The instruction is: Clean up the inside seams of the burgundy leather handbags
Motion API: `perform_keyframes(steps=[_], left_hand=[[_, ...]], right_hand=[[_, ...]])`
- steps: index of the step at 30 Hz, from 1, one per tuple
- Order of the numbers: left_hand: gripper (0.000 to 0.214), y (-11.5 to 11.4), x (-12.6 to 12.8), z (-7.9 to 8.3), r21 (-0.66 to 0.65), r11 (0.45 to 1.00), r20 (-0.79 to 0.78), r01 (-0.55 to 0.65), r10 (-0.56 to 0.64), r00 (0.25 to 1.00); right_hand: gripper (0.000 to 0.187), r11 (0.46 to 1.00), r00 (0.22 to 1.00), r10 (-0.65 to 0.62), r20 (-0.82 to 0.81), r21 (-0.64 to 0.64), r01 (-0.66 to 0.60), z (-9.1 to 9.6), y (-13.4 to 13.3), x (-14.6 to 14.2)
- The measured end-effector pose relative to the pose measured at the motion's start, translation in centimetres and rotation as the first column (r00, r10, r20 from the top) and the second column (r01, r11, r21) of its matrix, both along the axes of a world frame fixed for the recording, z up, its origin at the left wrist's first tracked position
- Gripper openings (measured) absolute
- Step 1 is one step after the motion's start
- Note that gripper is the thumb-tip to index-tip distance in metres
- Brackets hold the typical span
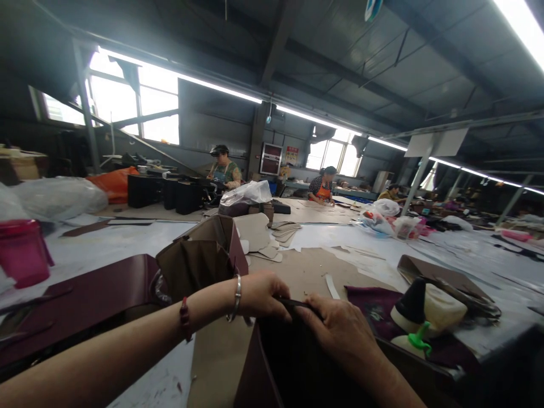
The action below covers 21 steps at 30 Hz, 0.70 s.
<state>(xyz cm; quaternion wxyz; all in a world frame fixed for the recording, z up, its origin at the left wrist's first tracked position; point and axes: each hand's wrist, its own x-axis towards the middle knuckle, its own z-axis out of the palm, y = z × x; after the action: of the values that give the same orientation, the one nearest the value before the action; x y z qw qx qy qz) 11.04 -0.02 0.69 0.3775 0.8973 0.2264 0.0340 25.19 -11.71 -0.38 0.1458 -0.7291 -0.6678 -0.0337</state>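
Note:
An upright maroon handbag (260, 374) with a dark inside stands at the table's near edge. My left hand (264, 294) pinches its far top edge between thumb and fingers. Close beside it, my right hand (340, 326) grips the same edge, thumb on the inner side. The bag's lower part runs out of the picture. Left of my hands lies another maroon handbag (106, 283) on its side, its handles toward the left. Behind my left wrist an open bag (198, 258) shows its brown lining.
At right, a bottle with a green nozzle (419, 340) and a black-and-cream container (442, 309) rest near a maroon cloth (365, 294). A pink jug (23, 252) stands far left. Cut pieces (255, 229) lie on the table ahead. Several people work at tables beyond.

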Motion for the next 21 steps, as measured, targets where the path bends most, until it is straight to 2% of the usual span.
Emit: perform_keyframes(steps=[3, 6, 9, 14, 21], left_hand=[[0.029, -0.7, 0.1, 0.4, 0.076, 0.995, 0.027, -0.060, 0.058, 0.998], [0.016, -1.1, 0.3, 0.6, 0.146, 0.987, 0.060, -0.067, 0.058, 0.996], [0.015, -1.1, 0.5, 0.6, 0.132, 0.990, 0.072, -0.041, 0.032, 0.997], [0.017, -1.2, 0.6, 0.5, 0.131, 0.991, 0.065, 0.003, -0.011, 0.998], [0.012, -2.2, 0.6, 1.4, 0.336, 0.940, -0.045, 0.051, -0.039, 0.998]], right_hand=[[0.028, 0.999, 0.999, -0.037, 0.011, -0.022, 0.037, 0.1, -0.1, -0.2], [0.028, 0.997, 0.997, -0.075, 0.022, -0.024, 0.076, 0.0, -0.1, -0.2], [0.027, 0.996, 0.996, -0.090, 0.020, 0.002, 0.090, -0.3, -0.3, 0.1], [0.020, 0.999, 0.999, -0.027, -0.035, 0.036, 0.028, -0.3, -0.8, 0.3], [0.028, 0.998, 0.996, -0.063, 0.058, 0.027, 0.062, 0.1, -1.2, -0.9]])
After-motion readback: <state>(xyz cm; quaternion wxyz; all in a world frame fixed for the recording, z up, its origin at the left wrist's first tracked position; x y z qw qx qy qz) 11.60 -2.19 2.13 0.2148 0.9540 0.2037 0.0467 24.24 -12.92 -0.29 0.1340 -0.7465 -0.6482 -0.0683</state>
